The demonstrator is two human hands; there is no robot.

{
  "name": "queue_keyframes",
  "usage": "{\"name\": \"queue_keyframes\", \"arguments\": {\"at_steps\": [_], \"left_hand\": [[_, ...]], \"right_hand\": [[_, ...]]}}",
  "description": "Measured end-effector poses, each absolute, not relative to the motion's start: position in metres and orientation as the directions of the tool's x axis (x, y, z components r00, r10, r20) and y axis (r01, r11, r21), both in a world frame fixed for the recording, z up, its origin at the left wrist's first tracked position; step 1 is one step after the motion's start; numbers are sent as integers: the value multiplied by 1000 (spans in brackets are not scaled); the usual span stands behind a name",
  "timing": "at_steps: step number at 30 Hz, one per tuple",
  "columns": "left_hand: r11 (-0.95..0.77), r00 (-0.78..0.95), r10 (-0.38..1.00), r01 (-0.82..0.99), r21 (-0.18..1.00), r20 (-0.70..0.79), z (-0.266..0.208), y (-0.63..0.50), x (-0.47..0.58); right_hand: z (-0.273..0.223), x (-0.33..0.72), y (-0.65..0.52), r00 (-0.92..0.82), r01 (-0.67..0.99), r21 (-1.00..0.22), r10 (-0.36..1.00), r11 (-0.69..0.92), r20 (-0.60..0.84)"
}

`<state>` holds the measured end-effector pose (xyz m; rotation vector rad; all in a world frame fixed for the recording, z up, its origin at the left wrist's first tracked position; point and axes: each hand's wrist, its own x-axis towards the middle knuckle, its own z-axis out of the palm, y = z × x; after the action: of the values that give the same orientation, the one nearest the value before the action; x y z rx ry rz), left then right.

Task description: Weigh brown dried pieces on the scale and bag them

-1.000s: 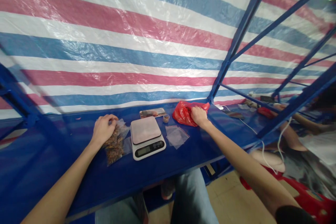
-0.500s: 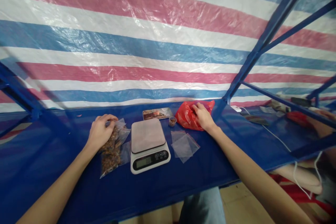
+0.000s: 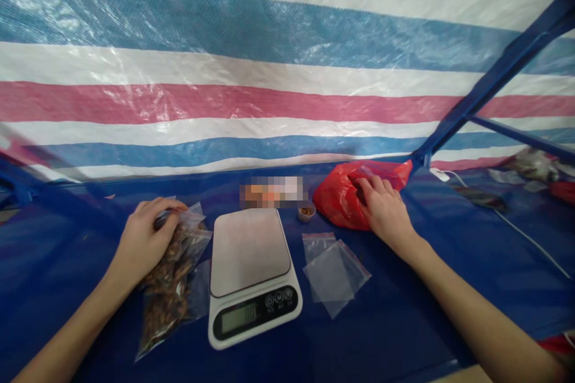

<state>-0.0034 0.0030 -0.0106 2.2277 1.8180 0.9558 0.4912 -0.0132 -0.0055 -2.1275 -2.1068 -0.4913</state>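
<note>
Clear plastic zip bag packed with brown dried pieces (image 3: 168, 296) lies on the blue worktop (image 3: 395, 323), just left of the white kitchen scale with a square pale plate (image 3: 253, 272). Our left hand (image 3: 146, 239) rests over the packed bag's upper end, thumb and fingers curved toward each other; we cannot tell whether they pinch the plastic or merely lie on it. Our right hand (image 3: 387, 212) is at the crumpled red plastic bag (image 3: 336, 194), well to the right of the packed bag and near the worktop's rear edge. Its fingers bend into the red folds, where some tips are hidden, so we cannot tell whether they are clamped on anything. On the scale's near end we note a black panel (image 3: 256, 313) with a grey display and three round buttons. Between packed bag and scale lies a flat clear bag (image 3: 200, 293). Right of the scale we find two overlapping flat clear zip bags with red strips (image 3: 335, 275). Behind these, near the red bag, stands a small round clear cup of brown bits (image 3: 306, 212); beside it we see a pixelated rectangular item (image 3: 269, 191). A red, white and blue striped plastic sheet (image 3: 233, 30) forms the backdrop.
</note>
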Motion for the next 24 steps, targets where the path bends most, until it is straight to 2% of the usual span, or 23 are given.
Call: {"name": "queue_keyframes", "arguments": {"at_steps": [3, 9, 15, 19, 24], "left_hand": [[-264, 76, 918, 849, 457, 390, -11, 3, -3], [-238, 52, 925, 851, 468, 376, -10, 4, -2], [-226, 39, 928, 849, 478, 370, -7, 2, 0], [-210, 33, 936, 851, 482, 351, -6, 1, 1], [-213, 34, 935, 850, 482, 353, -5, 1, 2]], "right_hand": [[-13, 501, -11, -42, 997, 78, 945, 17, 324], [-20, 515, -3, -154, 960, -150, 896, 235, 415], [-14, 511, -2, -85, 895, -355, 885, 269, 457], [-14, 512, -2, -33, 886, -401, 894, 233, 447], [-7, 510, -4, -36, 888, -382, 865, 257, 500]]}}
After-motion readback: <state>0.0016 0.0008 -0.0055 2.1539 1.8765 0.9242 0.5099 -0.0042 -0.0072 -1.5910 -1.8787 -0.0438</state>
